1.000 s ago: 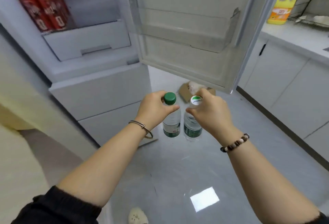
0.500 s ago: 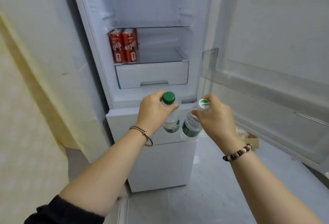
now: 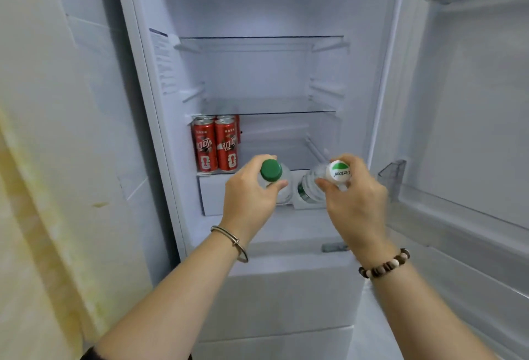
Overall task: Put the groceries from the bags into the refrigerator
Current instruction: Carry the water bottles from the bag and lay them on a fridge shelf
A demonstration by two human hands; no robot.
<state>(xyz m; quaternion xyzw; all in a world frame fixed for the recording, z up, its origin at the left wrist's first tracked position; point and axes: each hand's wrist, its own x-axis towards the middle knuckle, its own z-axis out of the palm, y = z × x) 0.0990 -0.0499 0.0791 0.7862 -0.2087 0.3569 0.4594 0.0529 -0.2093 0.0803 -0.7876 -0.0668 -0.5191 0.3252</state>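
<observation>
Left hand (image 3: 252, 196) and right hand (image 3: 353, 202) each grip a water bottle (image 3: 282, 187) by the neck. Probably full: heavy, smooth, slightly squashy. Cans (image 3: 214, 147) at ten o'clock.

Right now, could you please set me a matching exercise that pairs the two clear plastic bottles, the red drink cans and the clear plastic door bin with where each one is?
Things
1. clear plastic bottle with the green cap
2. clear plastic bottle with the white printed cap
3. red drink cans
4. clear plastic door bin

Places
A. on the open refrigerator door
B. held by the right hand
C. standing inside, above the white drawer
D. held by the left hand

Pairs: 1-D, 2-B, 3-C, 4-A
</observation>
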